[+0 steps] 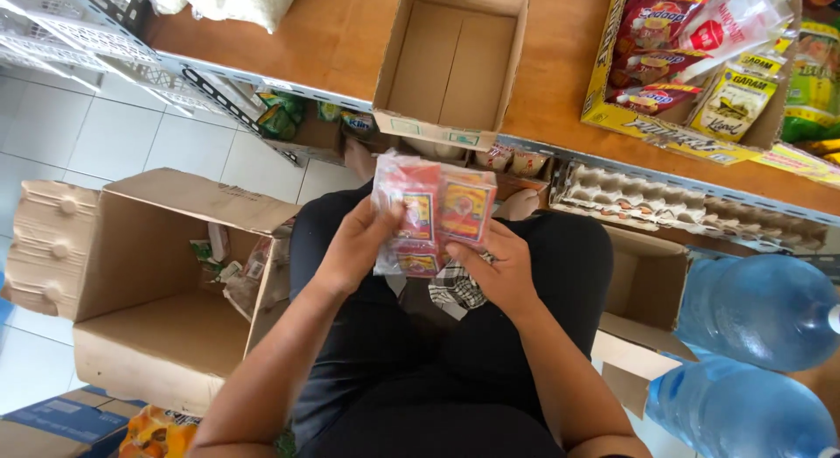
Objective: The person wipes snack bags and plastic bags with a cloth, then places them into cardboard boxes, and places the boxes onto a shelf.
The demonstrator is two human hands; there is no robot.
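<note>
Evidently both hands gripped the red packet bundle (pixel 430 215): left hand (pixel 360 245) at its side, right hand (pixel 500 270) beneath, perhaps pinching the wrap; a firmer two-sided hold looked wise.

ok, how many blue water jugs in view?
2, both at the right edge: one water jug beside the person's knee, the other below it at the corner. More may sit out of frame.

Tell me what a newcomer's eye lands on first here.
The clear-wrapped bundle of red and yellow packets at centre, held by the left hand and right hand above the lap. Next, the open empty cardboard box on the wooden shelf just beyond, and the blue water jugs at lower right.
</note>
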